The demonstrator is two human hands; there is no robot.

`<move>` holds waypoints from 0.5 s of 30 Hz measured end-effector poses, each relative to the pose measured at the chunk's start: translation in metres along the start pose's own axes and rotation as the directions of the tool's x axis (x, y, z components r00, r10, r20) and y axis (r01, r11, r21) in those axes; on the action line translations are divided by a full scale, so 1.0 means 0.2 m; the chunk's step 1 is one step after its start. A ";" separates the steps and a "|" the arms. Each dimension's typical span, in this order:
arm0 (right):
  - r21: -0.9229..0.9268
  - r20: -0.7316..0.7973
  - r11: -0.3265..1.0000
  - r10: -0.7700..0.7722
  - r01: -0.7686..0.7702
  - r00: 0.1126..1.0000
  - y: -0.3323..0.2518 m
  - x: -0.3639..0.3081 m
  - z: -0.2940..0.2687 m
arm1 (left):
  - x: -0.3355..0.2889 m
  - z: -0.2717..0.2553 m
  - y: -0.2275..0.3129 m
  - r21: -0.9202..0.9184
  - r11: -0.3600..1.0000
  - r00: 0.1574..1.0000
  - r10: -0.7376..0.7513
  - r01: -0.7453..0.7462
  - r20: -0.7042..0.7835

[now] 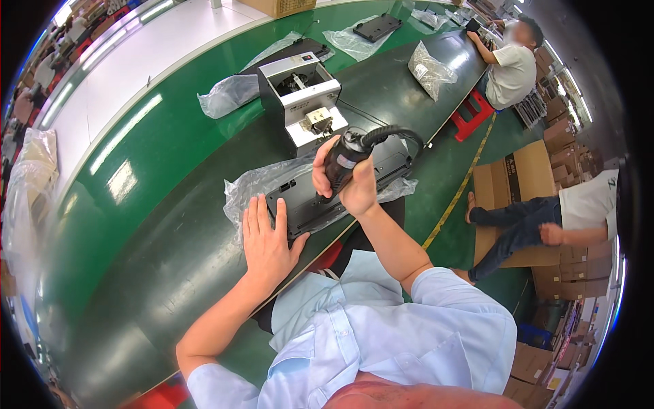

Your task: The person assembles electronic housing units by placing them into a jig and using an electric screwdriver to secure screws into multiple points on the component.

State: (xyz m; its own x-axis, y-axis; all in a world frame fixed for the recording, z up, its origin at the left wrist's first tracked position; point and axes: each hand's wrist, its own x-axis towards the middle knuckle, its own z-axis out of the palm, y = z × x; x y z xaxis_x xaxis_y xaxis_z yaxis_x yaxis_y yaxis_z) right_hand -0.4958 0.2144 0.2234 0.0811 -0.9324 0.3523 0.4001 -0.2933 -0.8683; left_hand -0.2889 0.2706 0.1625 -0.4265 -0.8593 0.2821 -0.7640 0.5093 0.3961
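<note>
A black electric screwdriver [345, 160] stands nearly upright in my right hand [361, 193], fingers wrapped round its body. A thick coiled black cable runs off its top to the right. The tip points down onto a long flat black plastic panel [298, 219] with ribs and slots; whether it meets a screw is hidden. My left hand [267, 249] lies with fingers outstretched on the panel's near left end. Under the panel a clear plastic bag [240, 193] is spread out. Just beyond is a white and black screw feeder [312, 104] with an open top.
More black panels [378, 26] lie on clear bags along the green bench. A bag of small parts [430, 71] rests farther right. One person [514, 71] sits by a red stool [471, 117]; another person [521, 221] is at the right beside a large open cardboard box [487, 184].
</note>
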 end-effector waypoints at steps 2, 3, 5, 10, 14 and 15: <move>-0.051 0.012 0.998 0.024 -0.023 1.000 0.02 -0.02 0.00 | 0.00 0.00 0.01 0.006 1.000 1.000 0.012 -0.012 -0.004; -0.026 0.015 0.998 0.050 -0.049 0.999 0.02 -0.02 0.00 | 0.00 0.00 0.01 0.005 1.000 1.000 0.011 -0.011 -0.003; -0.001 0.077 0.997 0.074 -0.075 0.994 0.04 -0.01 -0.04 | 0.00 0.00 0.00 0.009 1.000 0.999 0.020 -0.020 -0.028; 0.059 0.198 0.985 0.148 -0.162 0.969 0.02 0.02 -0.05 | 0.00 0.00 0.00 0.005 1.000 1.000 0.013 -0.013 -0.028; 0.059 -0.015 0.974 -0.219 0.220 0.976 -0.07 0.15 -0.05 | 0.00 0.00 0.01 0.007 1.000 0.999 0.018 -0.017 -0.034; -0.031 -0.021 0.952 -0.307 0.306 0.952 -0.08 0.22 -0.08 | -0.01 0.01 0.01 -0.001 1.000 0.999 0.009 -0.009 -0.046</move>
State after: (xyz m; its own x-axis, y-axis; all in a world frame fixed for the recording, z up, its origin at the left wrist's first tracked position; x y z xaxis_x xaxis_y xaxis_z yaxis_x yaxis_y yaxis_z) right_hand -0.5135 0.1747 0.2471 -0.0645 -0.8017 0.5942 0.3772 -0.5708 -0.7293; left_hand -0.2906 0.2725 0.1611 -0.4107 -0.8518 0.3251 -0.7598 0.5169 0.3944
